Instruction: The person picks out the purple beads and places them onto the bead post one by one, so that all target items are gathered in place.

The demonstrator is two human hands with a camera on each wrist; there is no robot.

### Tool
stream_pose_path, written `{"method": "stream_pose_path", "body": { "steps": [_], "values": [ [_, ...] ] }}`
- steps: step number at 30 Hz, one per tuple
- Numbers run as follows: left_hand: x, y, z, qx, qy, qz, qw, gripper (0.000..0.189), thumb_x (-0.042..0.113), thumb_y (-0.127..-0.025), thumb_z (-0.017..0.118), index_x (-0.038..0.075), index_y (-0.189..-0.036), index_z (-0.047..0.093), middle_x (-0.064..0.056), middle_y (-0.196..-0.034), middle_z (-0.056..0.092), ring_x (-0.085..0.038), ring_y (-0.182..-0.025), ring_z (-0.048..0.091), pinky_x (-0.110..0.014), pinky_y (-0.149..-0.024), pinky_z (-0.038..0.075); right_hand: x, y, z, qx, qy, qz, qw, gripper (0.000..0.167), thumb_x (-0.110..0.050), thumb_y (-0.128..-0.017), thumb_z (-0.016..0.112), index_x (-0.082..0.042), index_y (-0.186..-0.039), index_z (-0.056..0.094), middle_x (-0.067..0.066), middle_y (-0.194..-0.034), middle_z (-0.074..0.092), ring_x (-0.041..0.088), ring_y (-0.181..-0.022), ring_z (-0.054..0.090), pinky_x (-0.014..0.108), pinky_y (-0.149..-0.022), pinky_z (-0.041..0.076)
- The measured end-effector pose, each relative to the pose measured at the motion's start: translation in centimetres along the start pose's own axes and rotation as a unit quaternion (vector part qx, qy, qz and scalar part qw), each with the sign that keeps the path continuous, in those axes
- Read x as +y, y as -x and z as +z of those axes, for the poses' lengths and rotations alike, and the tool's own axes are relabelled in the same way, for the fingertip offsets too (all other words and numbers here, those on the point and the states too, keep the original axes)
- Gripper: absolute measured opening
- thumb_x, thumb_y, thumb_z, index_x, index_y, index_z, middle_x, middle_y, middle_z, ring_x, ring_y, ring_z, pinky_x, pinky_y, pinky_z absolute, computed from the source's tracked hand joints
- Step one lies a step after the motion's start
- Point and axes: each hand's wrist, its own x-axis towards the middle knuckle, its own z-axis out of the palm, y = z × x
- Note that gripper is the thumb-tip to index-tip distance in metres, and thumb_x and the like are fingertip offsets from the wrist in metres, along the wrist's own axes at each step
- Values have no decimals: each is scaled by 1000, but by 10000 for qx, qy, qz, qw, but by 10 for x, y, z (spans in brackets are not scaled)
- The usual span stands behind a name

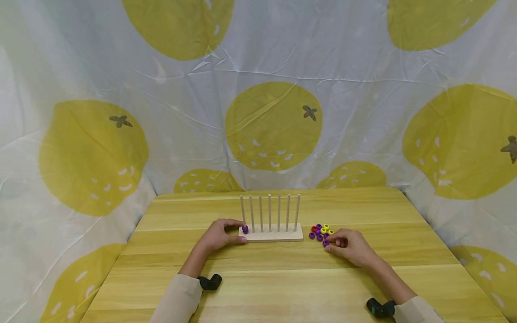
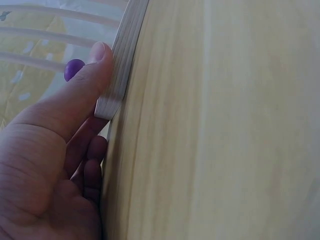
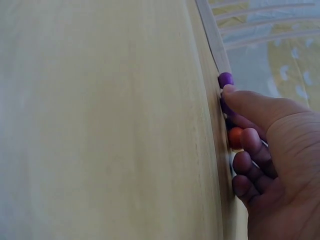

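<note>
A pale wooden peg stand (image 1: 271, 235) with a row of several upright rods stands on the table. Purple beads (image 1: 245, 229) sit at the foot of its leftmost rod. My left hand (image 1: 220, 234) holds the stand's left end, thumb along the front edge and fingers behind; the left wrist view shows the thumb against the base (image 2: 125, 60). To the right of the stand, my right hand (image 1: 352, 246) pinches a purple bead (image 1: 326, 243) between thumb and index finger, low at the near side of the bead pile. An orange bead (image 3: 235, 138) shows by its curled fingers.
The loose pile holds several purple beads (image 1: 312, 235), yellow beads (image 1: 326, 227) and a red bead (image 1: 313, 229). The wooden table (image 1: 266, 287) reaches back to a hanging cloth (image 1: 355, 116) printed with lemons. Black wrist devices (image 1: 211, 282) sit at both sleeves.
</note>
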Motion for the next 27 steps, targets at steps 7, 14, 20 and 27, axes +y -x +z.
{"method": "stream_pose_path", "body": {
  "steps": [7, 14, 20, 27],
  "values": [
    [-1, 0, -1, -14, -11, 18, 10000, 53, 45, -77, 91, 28, -125, 75, -3, -134, 69, -29, -132, 59, -51, -112, 47, -1, -1, 2, 27, 113, -36, 9999, 15, -26, -89, 83, -18, -102, 81, -8, -79, 58, 4, -69, 50, 21, -60, 44],
    [-1, -1, -2, -15, -21, -83, 10000, 54, 48, -75, 91, 32, -124, 75, 0, -135, 69, -26, -133, 59, -49, -113, 47, -1, -2, 1, 17, -11, 46, 10000, 14, -26, -90, 82, -18, -102, 80, -6, -79, 59, 5, -69, 50, 22, -59, 44],
    [-1, 0, -2, 1, -86, -63, 9999, 54, 48, -75, 91, 31, -124, 75, -1, -134, 69, -28, -132, 59, -50, -112, 47, 0, -2, -2, -91, -106, 98, 9999, 16, -28, -91, 81, -17, -103, 80, -5, -80, 60, 5, -69, 51, 22, -59, 45],
    [-1, 0, -1, -41, -111, -63, 9999, 55, 47, -77, 90, 31, -127, 74, -1, -136, 68, -29, -134, 58, -50, -113, 47, -2, -1, -8, -75, -85, 163, 9998, 17, -27, -92, 79, -16, -105, 79, -4, -81, 63, 6, -70, 53, 23, -60, 47]
  ]
}}
